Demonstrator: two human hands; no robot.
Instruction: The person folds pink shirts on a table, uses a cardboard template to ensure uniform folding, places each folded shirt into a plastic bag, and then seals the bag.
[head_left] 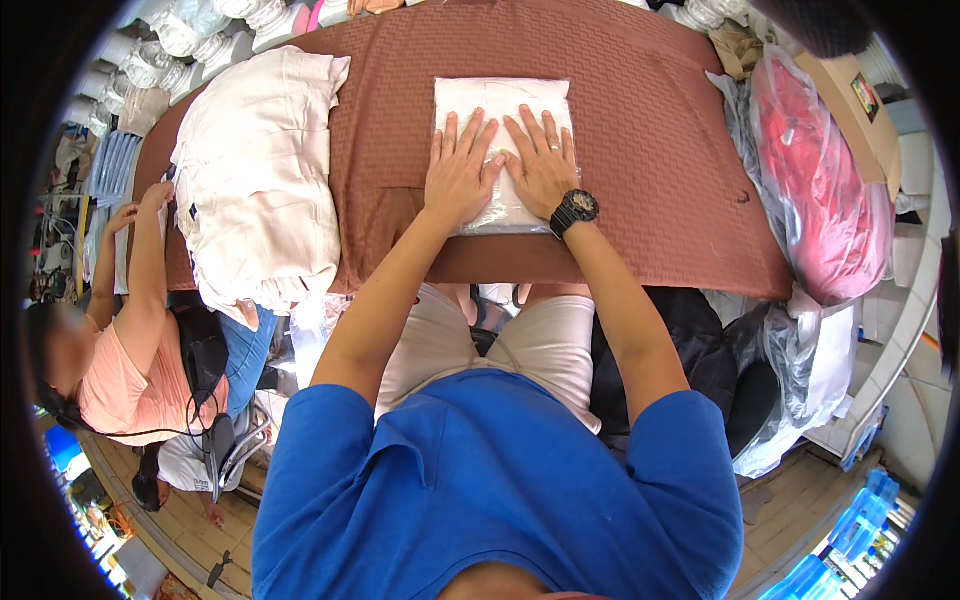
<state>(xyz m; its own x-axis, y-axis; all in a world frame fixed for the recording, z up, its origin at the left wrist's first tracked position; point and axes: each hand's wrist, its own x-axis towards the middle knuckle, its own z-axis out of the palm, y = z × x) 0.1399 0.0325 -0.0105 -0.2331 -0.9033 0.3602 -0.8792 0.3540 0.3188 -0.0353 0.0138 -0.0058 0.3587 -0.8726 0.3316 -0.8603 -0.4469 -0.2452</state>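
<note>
A white folded garment in a clear plastic bag (500, 92) lies flat on the brown cloth-covered table in front of me. My left hand (463, 170) rests flat on its left half, fingers spread and pointing away from me. On the right half my right hand (541, 165) lies palm down with its fingers apart. The two thumbs nearly meet over the middle of the bag. A black watch (574, 212) sits on my right wrist. The bag's near edge shows between my wrists, and the palms hide much of its middle.
A tall pile of cream-white cloth (262, 180) covers the table's left side. Red goods in clear plastic (815, 180) and a cardboard box (850, 110) stand at the right edge. A person in a peach shirt (135, 385) sits at the left. The brown tablecloth (660, 160) is patterned.
</note>
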